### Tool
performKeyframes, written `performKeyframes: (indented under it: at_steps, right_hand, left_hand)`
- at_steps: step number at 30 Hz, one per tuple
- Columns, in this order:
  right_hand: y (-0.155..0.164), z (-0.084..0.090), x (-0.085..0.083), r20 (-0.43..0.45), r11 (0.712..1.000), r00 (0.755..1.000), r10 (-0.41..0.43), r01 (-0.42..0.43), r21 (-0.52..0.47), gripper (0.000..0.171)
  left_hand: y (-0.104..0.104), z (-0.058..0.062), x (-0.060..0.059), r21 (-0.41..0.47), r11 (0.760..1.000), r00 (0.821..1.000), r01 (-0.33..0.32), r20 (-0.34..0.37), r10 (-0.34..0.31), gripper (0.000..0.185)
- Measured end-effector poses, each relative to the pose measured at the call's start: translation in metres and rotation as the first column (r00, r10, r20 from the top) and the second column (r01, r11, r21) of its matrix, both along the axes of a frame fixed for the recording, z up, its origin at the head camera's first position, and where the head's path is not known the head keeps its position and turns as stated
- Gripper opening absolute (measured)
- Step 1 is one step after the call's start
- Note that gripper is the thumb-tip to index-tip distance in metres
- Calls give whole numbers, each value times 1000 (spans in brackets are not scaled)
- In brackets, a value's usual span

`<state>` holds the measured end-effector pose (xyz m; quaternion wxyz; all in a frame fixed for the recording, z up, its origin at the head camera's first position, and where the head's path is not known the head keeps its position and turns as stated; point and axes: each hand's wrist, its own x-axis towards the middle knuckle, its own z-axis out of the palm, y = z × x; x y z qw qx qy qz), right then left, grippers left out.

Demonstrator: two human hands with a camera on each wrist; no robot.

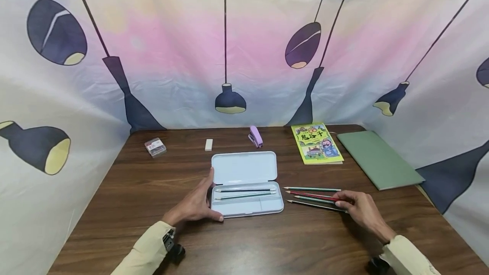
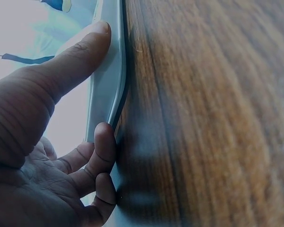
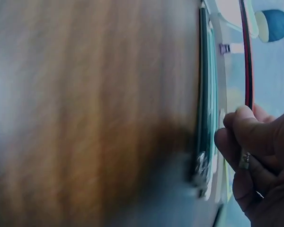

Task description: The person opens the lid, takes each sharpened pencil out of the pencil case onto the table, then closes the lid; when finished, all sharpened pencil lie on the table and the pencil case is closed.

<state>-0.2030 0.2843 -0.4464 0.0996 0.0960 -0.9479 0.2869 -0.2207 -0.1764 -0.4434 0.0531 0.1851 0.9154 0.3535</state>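
A light blue pencil case [image 1: 244,213] lies with its lid [image 1: 244,168] folded back, pencils [image 1: 244,196] inside its tray. My left hand [image 1: 196,203] holds the case's left end, thumb along the front wall and fingers at the side, as the left wrist view shows up close. To the right, my right hand [image 1: 361,209] pinches a red-and-black striped pencil [image 3: 248,71] near its ferrule end between thumb and fingers. Beside it on the table are a green pencil [image 1: 313,189], another green pencil [image 1: 305,199] and a dark pencil [image 1: 313,205], points toward the case.
Behind the case stand a white eraser [image 1: 208,144] and a purple stapler [image 1: 255,136]. A small clear box [image 1: 155,147] sits at the back left. At the back right lie a yellow booklet [image 1: 318,143] and a green folder [image 1: 380,159]. A printed curtain [image 1: 183,46] surrounds the table.
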Motion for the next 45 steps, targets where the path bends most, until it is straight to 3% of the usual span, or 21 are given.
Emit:
performKeyframes:
  at_steps: [5,12,18,32,45]
  right_hand:
    - [6,-4,7,53,1000,999,2,-3,21,11]
    - [7,3,19,19,998,1000,-18,17,55,11]
    - [5,7,29,34,996,998,55,-58,75,18]
    - [7,-12,30,-85,985,993,83,-68,161,24]
    - [0,-2,21,-92,981,988,121,-106,160,22]
  left_hand:
    - [-1,2,-1,-7,1000,1000,0,2,0,135]
    - [0,0,-1,-8,1000,1000,5,-3,-5,136]
    - [-1,0,-1,-3,1000,1000,-4,6,4,135]
    - [-1,1,-1,-20,1000,1000,-8,4,8,135]
    - [-1,2,-2,-19,1000,1000,-7,7,8,135]
